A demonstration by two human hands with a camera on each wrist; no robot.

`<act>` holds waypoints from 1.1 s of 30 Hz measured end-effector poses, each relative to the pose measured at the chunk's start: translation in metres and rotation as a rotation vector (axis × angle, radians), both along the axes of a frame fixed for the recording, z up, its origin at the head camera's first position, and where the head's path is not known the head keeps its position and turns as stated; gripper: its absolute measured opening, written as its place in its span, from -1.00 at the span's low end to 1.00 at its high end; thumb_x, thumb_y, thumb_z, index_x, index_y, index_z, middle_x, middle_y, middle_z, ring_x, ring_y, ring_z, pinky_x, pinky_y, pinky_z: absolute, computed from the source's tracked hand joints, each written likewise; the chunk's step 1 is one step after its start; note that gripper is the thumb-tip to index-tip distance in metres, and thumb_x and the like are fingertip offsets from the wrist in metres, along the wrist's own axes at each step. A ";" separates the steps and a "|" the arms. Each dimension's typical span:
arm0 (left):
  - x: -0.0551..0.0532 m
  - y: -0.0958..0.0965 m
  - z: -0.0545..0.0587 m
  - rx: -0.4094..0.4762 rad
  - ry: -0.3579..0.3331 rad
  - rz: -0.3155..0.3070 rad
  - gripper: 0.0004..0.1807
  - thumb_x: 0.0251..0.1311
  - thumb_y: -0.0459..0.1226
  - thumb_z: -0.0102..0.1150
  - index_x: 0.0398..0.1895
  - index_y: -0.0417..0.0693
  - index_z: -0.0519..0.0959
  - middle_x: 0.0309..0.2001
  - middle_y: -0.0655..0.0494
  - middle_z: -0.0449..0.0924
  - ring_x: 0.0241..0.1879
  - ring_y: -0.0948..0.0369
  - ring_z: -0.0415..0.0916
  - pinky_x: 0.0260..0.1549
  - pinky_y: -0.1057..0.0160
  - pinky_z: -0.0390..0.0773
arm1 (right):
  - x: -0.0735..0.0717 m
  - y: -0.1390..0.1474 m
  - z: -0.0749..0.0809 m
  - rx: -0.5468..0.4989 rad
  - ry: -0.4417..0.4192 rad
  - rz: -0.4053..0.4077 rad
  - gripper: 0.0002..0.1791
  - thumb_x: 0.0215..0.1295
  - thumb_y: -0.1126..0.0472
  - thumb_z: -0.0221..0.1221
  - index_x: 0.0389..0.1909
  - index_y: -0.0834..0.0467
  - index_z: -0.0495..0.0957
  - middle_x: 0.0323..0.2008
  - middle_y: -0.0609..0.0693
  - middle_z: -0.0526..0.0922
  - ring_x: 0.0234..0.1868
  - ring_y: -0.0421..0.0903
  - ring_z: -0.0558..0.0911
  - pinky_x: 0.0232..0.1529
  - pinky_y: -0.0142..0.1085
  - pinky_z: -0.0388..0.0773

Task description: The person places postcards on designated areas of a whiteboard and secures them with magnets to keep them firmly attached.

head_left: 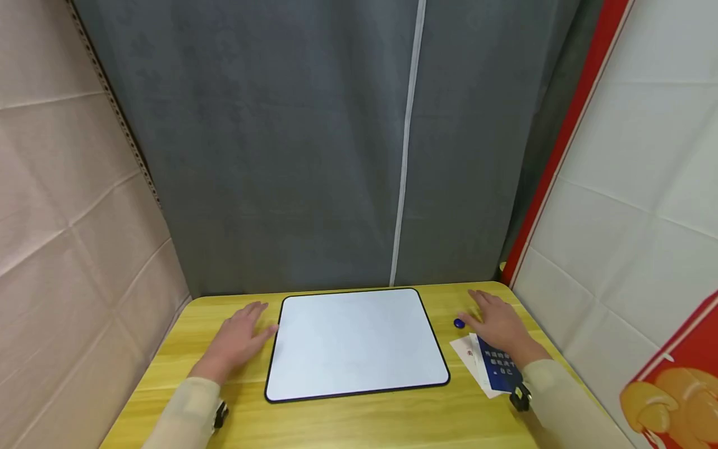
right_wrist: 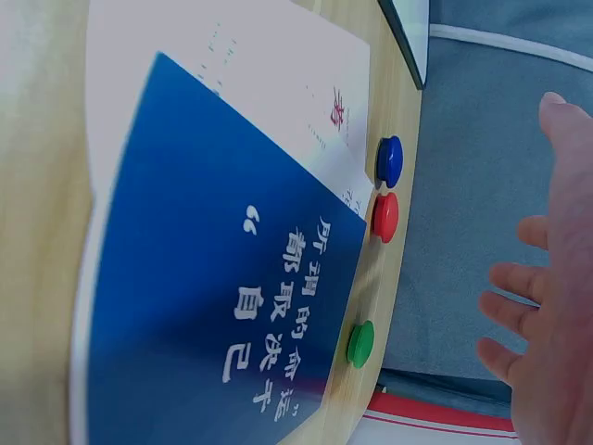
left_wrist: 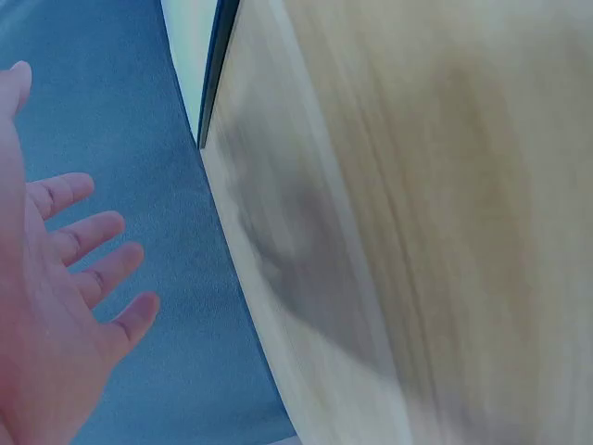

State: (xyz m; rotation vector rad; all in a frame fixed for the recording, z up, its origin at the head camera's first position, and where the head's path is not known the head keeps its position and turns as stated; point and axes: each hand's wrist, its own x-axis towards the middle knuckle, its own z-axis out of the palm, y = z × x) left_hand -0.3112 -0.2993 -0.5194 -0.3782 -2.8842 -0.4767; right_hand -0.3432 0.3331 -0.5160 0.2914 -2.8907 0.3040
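Note:
A white board with a black rim [head_left: 356, 346] lies on the wooden table. Beside its left edge my left hand [head_left: 235, 340] is held with fingers spread and nothing in it. On the other side, my right hand [head_left: 500, 325], also bare with relaxed fingers, hovers over the cards. A dark blue card with white writing [right_wrist: 222, 287] partly covers white cards [right_wrist: 278, 65]. Past them, a blue magnet [right_wrist: 391, 161], a red magnet [right_wrist: 385, 218] and a green magnet [right_wrist: 361, 344] stand in a row. In the head view the right hand hides the red and green ones.
The yellow wooden table [head_left: 348, 424] ends at a grey curtain [head_left: 291, 156] behind the board. A pale cloth wall [head_left: 73, 218] stands on the left, a white one with red trim [head_left: 634, 187] close on the right.

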 end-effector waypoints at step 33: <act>0.036 0.028 -0.019 -0.065 -0.286 -0.152 0.22 0.26 0.50 0.30 0.75 -0.10 0.27 0.77 -0.18 0.07 0.66 -0.38 0.10 0.54 -0.56 0.03 | 0.031 -0.008 0.008 -0.026 -0.038 -0.019 -0.08 0.54 -0.36 0.23 0.53 0.32 0.45 0.44 0.44 0.52 0.46 0.51 0.44 0.46 0.49 0.31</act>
